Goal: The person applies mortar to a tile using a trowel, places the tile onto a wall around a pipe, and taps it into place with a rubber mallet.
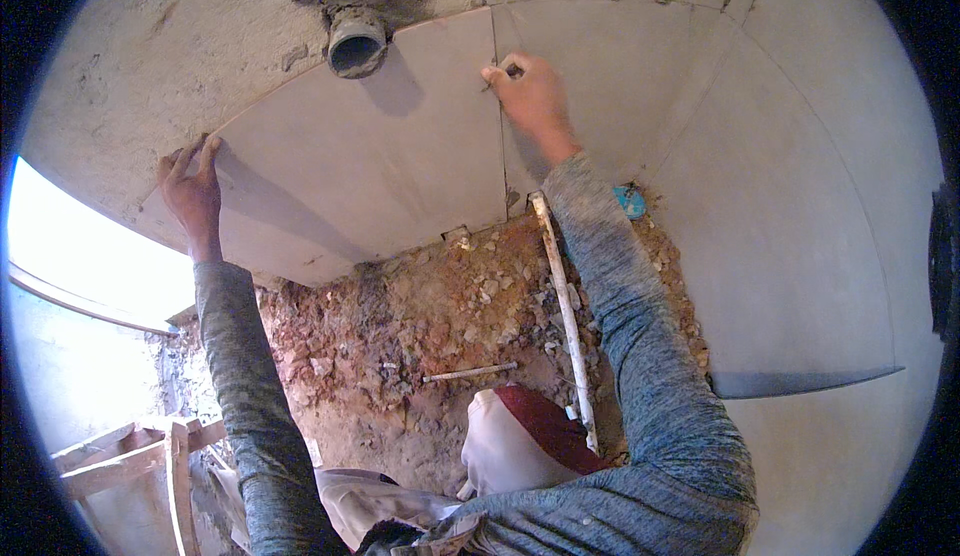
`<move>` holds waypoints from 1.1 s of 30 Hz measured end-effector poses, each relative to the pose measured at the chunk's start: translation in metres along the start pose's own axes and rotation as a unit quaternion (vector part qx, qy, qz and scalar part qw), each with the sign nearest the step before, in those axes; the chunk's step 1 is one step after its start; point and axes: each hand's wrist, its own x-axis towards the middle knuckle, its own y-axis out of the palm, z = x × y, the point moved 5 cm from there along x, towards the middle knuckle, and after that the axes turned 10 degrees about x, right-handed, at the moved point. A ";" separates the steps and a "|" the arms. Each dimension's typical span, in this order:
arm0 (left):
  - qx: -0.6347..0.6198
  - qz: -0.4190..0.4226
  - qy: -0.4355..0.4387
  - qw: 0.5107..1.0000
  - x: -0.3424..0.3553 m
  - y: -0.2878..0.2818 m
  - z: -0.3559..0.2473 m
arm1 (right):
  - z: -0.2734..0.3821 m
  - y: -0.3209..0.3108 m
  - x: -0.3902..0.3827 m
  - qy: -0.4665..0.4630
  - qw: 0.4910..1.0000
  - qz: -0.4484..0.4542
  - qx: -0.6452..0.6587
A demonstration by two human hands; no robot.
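Observation:
A large pale tile (pixel 370 166) lies against the rough wall (pixel 180 26), just below a grey pipe stub (pixel 356 46) ringed above by dark mortar. My left hand (pixel 192 181) rests its spread fingertips on that tile's upper left edge. At the vertical joint beside the neighbouring tile (pixel 610 76), my right hand (pixel 530 106) is closed in a pinch; whatever it may hold is too small to make out. Both my forearms come up from below in grey sleeves.
Reddish soil and rubble (pixel 350 326) lie below, with a long white pipe (pixel 560 296) and a small blue object (pixel 630 201). A wooden frame (pixel 175 466) stands lower left, under a bright opening. A white and maroon shape (pixel 510 436) is at bottom centre. More tiles (pixel 800 236) cover the right.

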 end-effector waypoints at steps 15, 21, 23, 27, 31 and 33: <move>0.040 0.092 0.023 0.995 0.013 0.003 0.013 | -0.001 0.005 0.010 -0.079 0.995 0.045 -0.042; 0.079 0.062 0.073 0.992 0.011 0.010 0.017 | -0.007 0.003 0.010 -0.041 0.996 0.030 -0.072; 0.082 0.063 0.028 0.994 0.008 0.006 0.008 | -0.009 0.004 0.006 -0.010 0.998 0.038 -0.043; 0.075 0.092 -0.002 0.993 0.011 0.011 0.009 | -0.016 0.004 0.009 0.036 0.997 0.059 0.025; 0.115 0.067 0.067 0.989 0.016 0.027 0.034 | -0.027 0.009 0.001 0.028 0.997 0.017 0.063; 0.132 0.054 0.107 0.984 0.016 0.031 0.042 | -0.064 0.010 -0.022 0.069 0.994 0.002 0.083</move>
